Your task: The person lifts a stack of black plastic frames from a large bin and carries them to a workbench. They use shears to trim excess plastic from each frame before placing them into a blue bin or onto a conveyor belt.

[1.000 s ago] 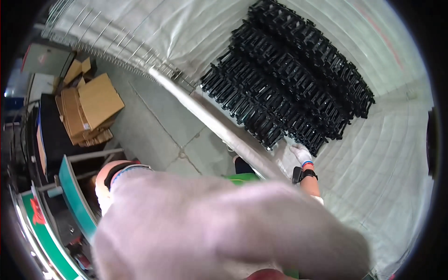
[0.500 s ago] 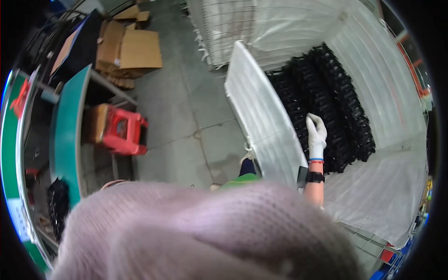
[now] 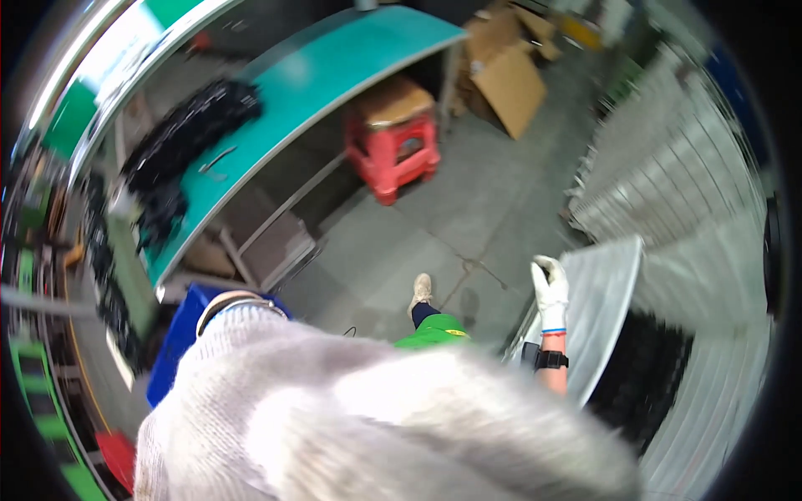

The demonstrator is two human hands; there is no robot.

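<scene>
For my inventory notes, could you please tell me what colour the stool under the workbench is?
The stool is red, seen best in the head view.

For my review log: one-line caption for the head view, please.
Gloved right hand grips the rim of a lined wire bin; left hand beside a blue crate.

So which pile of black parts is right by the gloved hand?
The pile in the plastic-lined bin, just below the right hand. The other black pile lies far off on the green table.

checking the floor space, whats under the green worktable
Under the green worktable stands a red plastic stool carrying a brown box. Farther left, grey frame bars show; the tabletop covers whatever lies deeper beneath.
</scene>
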